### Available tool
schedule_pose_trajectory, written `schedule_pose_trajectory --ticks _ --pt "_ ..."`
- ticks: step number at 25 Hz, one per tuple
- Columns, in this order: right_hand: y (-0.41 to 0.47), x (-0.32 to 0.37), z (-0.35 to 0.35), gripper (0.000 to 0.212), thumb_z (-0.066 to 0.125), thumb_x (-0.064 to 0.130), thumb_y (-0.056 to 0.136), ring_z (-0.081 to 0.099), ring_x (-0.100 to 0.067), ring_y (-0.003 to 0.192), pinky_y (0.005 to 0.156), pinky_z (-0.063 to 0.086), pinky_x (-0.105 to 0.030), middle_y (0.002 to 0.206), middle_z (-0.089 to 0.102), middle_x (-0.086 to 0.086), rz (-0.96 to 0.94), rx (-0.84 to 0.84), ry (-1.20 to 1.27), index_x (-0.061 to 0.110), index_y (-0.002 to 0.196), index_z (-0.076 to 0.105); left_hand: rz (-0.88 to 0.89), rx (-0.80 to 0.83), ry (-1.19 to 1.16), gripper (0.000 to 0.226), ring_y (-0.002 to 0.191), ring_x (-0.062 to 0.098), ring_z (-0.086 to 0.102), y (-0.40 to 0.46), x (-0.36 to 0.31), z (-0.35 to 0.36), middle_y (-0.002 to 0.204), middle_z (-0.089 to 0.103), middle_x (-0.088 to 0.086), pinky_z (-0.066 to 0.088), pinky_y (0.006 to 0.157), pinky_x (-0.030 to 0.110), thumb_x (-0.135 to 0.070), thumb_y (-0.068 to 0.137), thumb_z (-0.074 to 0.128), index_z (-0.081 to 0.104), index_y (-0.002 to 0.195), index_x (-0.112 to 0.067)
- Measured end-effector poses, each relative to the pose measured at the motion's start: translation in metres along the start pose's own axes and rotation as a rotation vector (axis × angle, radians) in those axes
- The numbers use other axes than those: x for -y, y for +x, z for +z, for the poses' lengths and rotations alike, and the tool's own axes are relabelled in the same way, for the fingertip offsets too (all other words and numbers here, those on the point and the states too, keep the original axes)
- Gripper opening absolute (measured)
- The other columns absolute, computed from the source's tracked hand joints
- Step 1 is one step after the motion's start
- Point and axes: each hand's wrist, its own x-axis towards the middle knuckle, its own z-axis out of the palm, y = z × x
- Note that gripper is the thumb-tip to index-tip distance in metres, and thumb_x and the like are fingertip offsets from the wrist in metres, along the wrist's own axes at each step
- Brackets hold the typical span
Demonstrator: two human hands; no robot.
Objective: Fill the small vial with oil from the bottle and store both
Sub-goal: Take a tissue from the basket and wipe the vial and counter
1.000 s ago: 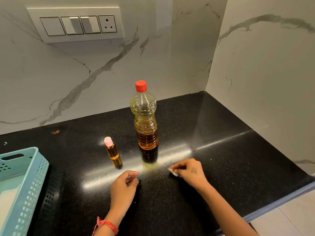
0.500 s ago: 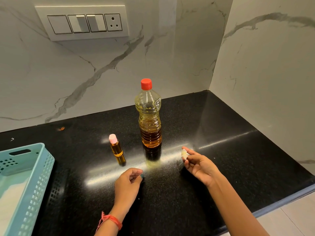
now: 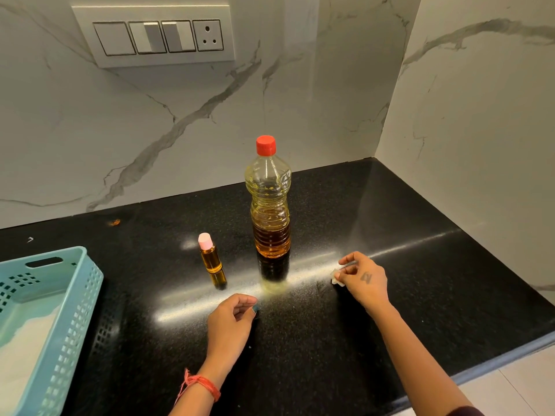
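1. Fingers of the right hand [image 3: 362, 279] pinch a small pale object [image 3: 337, 280] just above the surface [image 3: 420, 295], to the right of the bottle; what the object is cannot be told (perhaps a stopper or a scrap of tissue).
2. Fingers of the left hand [image 3: 231, 322] curl loosely and hold nothing; the hand rests on the surface in front of the vial and bottle, with a red thread [image 3: 199, 384] round the wrist.
3. Judging by how things stand, the filling looks done: the small vial [image 3: 210, 255] stands upright under a pink cap [image 3: 205, 240], amber oil up to near its neck, just left of the bottle and apart from it.
4. Closed with a red cap [image 3: 265, 145], the bottle [image 3: 270, 211] stands upright mid-surface, its oil reaching roughly a third of the way up the body.
5. Storing seems to be what remains. The next move calls for a hand to grip the vial or the bottle and carry it left to the blue basket [image 3: 75, 283], keeping it upright.
6. That basket sits at the left edge of the surface, well apart from both containers; something white lies in its bottom (what it is cannot be told).
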Motion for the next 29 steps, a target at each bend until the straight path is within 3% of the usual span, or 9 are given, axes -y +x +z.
schedule_pose_trajectory --ticks 4,7,10,13,16,18,21,25,29 --pt "0.001 -0.001 0.02 0.013 0.063 0.007 0.083 0.056 -0.013 0.078 0.068 0.037 -0.016 0.089 0.063 -0.002 -0.224 -0.064 -0.313 0.01 0.092 0.072 0.004 0.004 0.0 0.029 0.084 -0.004 0.055 0.001 0.002 0.0 0.087 0.063 -0.015 0.037 0.07 0.007 -0.001 0.083 0.062 0.062 0.08 -0.031" --pt "-0.009 -0.003 0.038 0.021 0.057 -0.003 0.081 0.06 -0.022 0.083 0.069 0.04 -0.021 0.091 0.066 -0.006 -0.423 0.022 -0.408 0.007 0.09 0.073 0.005 -0.002 0.0 0.028 0.085 -0.004 0.055 0.001 0.003 0.001 0.087 0.063 -0.015 0.038 0.071 0.007 -0.001 0.083 0.062 0.063 0.081 -0.029" --pt "-0.019 -0.007 0.039 0.025 0.06 -0.004 0.078 0.06 -0.017 0.085 0.073 0.043 -0.02 0.089 0.067 -0.001 -0.571 0.165 -0.401 0.013 0.088 0.074 0.003 -0.002 0.005 0.027 0.084 -0.004 0.056 0.002 0.004 0.001 0.086 0.063 -0.014 0.038 0.071 0.007 -0.002 0.083 0.062 0.063 0.082 -0.029" --pt "-0.012 -0.016 0.015 0.024 0.064 0.0 0.076 0.061 -0.008 0.083 0.077 0.043 -0.014 0.085 0.067 0.008 -0.526 0.271 -0.336 0.02 0.084 0.075 0.005 0.006 0.0 0.027 0.084 -0.005 0.055 0.001 0.004 0.0 0.086 0.063 -0.015 0.037 0.07 0.006 -0.002 0.083 0.062 0.063 0.082 -0.029" --pt "-0.002 -0.026 0.0 0.019 0.068 0.0 0.078 0.059 -0.001 0.076 0.073 0.039 -0.004 0.081 0.067 0.008 -0.357 -0.012 -0.146 0.017 0.082 0.075 0.008 0.01 0.004 0.026 0.083 -0.005 0.054 0.001 0.003 0.0 0.086 0.063 -0.014 0.036 0.07 0.006 -0.002 0.083 0.062 0.062 0.081 -0.029" --pt "-0.001 -0.025 0.008 0.017 0.064 0.0 0.081 0.059 -0.008 0.08 0.075 0.039 -0.009 0.088 0.068 -0.001 -0.3 -0.113 -0.202 0.011 0.088 0.074 0.006 0.011 0.004 0.027 0.083 -0.005 0.055 0.001 0.003 0.0 0.086 0.063 -0.014 0.036 0.07 0.006 -0.002 0.083 0.062 0.063 0.081 -0.029" --pt "-0.014 -0.019 0.029 0.016 0.059 0.008 0.087 0.058 -0.021 0.087 0.077 0.045 -0.023 0.092 0.064 -0.007 -0.427 -0.039 -0.413 0.006 0.095 0.072 0.011 0.012 0.01 0.029 0.083 -0.005 0.055 0.0 0.003 0.0 0.086 0.063 -0.015 0.036 0.069 0.005 -0.001 0.083 0.062 0.062 0.08 -0.03" --pt "-0.041 -0.022 0.042 0.006 0.069 0.008 0.079 0.057 -0.019 0.074 0.064 0.054 -0.032 0.077 0.063 -0.003 -0.675 0.033 -0.439 0.009 0.084 0.074 0.012 0.007 0.01 0.027 0.084 -0.005 0.055 0.0 0.004 0.0 0.086 0.062 -0.015 0.037 0.069 0.006 -0.001 0.083 0.062 0.063 0.082 -0.028" --pt "-0.028 -0.034 0.024 0.012 0.073 0.012 0.076 0.052 -0.005 0.076 0.074 0.037 -0.006 0.077 0.066 0.008 -0.57 0.069 -0.27 0.021 0.083 0.076 0.006 0.014 -0.008 0.028 0.085 -0.004 0.055 0.0 0.005 0.0 0.087 0.063 -0.015 0.037 0.07 0.006 -0.001 0.082 0.062 0.063 0.08 -0.03"
